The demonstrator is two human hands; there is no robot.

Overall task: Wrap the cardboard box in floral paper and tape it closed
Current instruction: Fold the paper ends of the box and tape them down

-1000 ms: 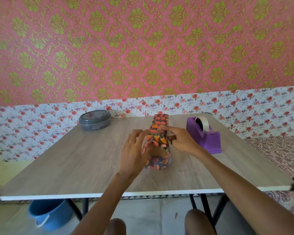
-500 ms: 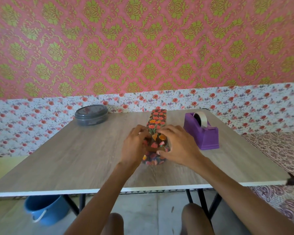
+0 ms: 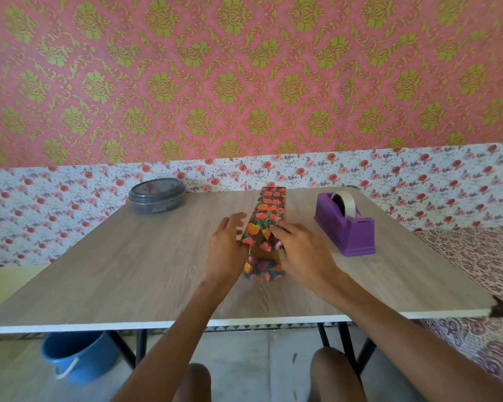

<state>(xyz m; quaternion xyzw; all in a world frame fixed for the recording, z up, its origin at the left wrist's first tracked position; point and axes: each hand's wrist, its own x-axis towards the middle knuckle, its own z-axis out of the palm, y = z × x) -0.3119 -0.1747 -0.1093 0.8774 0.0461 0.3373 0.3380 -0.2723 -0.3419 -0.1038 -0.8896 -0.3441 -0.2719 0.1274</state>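
A long narrow box wrapped in dark floral paper [image 3: 269,210] lies lengthwise on the wooden table [image 3: 128,262], its near end towards me. At that near end a strip of bare brown cardboard [image 3: 263,253] shows between loose paper flaps. My left hand [image 3: 225,250] presses flat against the box's left side. My right hand [image 3: 304,253] lies over the near right corner, fingers pushing the paper flap inwards. A purple tape dispenser [image 3: 347,227] with a roll of pale tape stands to the right of the box.
A round grey lidded container [image 3: 156,195] sits at the table's far left. A blue bucket [image 3: 76,355] stands on the floor under the table's left front. My knees show below the table's front edge. A patterned cloth lies at the right.
My right hand slid from pointing along the box's top down to the near right corner and spread over the flap. My left hand stayed on the left side.
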